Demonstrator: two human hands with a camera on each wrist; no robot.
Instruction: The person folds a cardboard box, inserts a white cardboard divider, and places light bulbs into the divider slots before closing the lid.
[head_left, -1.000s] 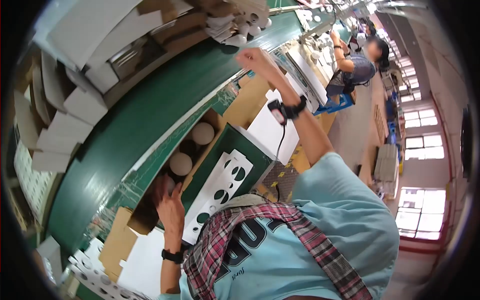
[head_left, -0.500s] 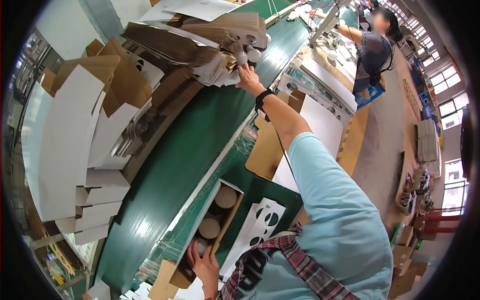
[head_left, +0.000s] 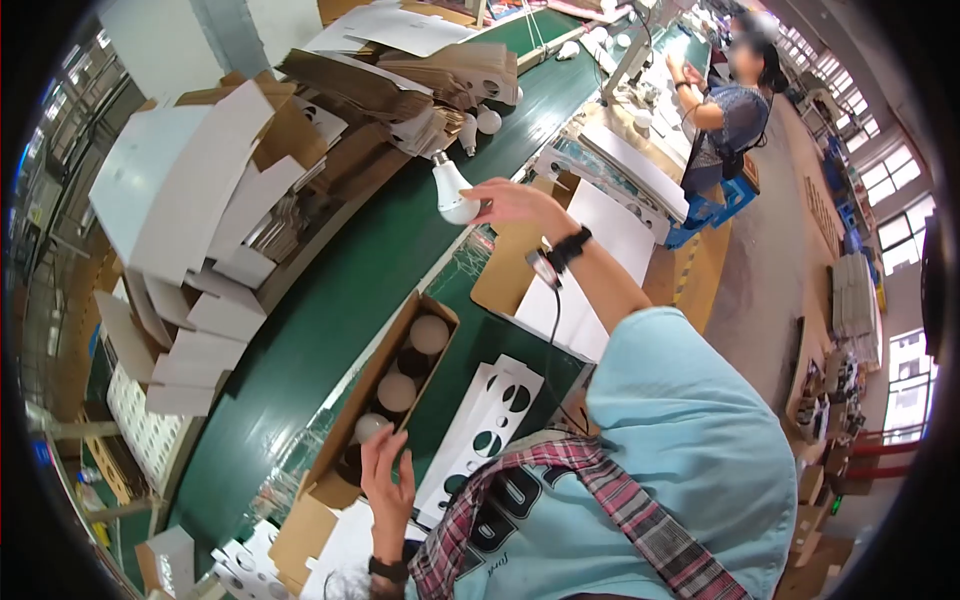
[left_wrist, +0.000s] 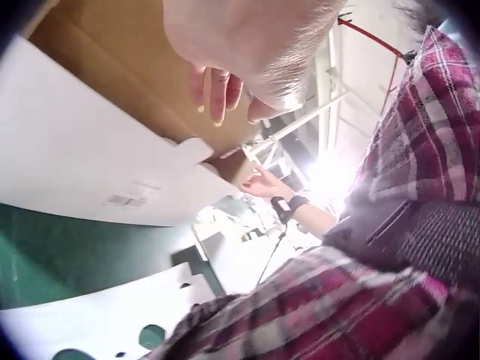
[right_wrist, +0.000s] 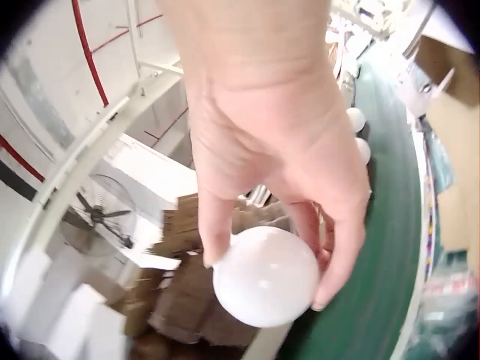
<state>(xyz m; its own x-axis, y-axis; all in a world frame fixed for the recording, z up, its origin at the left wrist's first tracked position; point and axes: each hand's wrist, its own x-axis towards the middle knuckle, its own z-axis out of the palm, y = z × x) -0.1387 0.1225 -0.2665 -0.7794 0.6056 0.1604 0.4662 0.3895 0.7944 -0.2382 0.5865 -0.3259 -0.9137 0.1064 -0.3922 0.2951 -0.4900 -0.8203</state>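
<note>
My right hand (head_left: pixel 515 203) pinches a white LED light bulb (head_left: pixel 452 193) by its rounded dome, above the conveyor; its screw cap points up and away. In the right wrist view thumb and fingers lie either side of the dome (right_wrist: pixel 266 277). My left hand (head_left: pixel 388 480) hovers by the near end of a long cardboard box (head_left: pixel 333 488), fingers loosely bent, holding nothing. Three round bulb domes show in the box: a far one (head_left: pixel 429 334), a middle one (head_left: pixel 396 392) and a near one (head_left: pixel 370 428) right by my left fingertips.
A green conveyor belt (head_left: pixel 300 330) runs past the box. Beyond it are stacked cardboard pieces (head_left: pixel 350 90), with bulbs (head_left: pixel 488 121) beside them. A white card insert with holes (head_left: pixel 475 410) lies near my body. Another person (head_left: pixel 735 120) works farther along the line.
My right hand reached out to the bulbs by the cardboard stack and has come back toward me with one bulb. My left hand has lifted off the near bulb in the box.
</note>
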